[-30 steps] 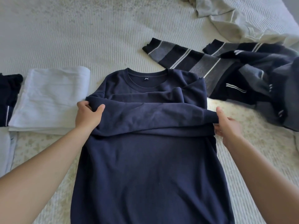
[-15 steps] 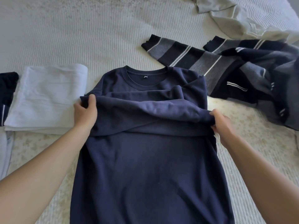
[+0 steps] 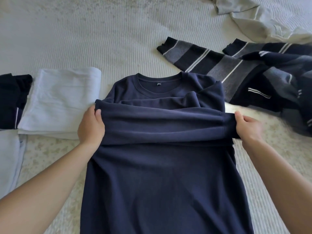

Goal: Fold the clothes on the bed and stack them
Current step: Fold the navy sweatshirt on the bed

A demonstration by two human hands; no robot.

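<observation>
We're mid-fold on the navy sweatshirt [image 3: 160,174], flat on the bed [image 3: 101,31] front up, between the folded white cloth [image 3: 59,102] and the unfolded striped sweater [image 3: 244,73], sleeves crossed over the chest. Left hand [image 3: 90,127] grips the sleeve fold at one side edge, fingers curled; right hand [image 3: 247,126] pinches the cuff end at the other. Next, probably: lay the sleeve band flat, fold hem to collar.

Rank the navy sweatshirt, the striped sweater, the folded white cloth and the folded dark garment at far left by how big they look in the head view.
1. navy sweatshirt, largest by far, though nearest the camera.
2. striped sweater, crumpled and cut off at the right edge, so unsure.
3. folded white cloth.
4. folded dark garment, partly out of frame.
</observation>
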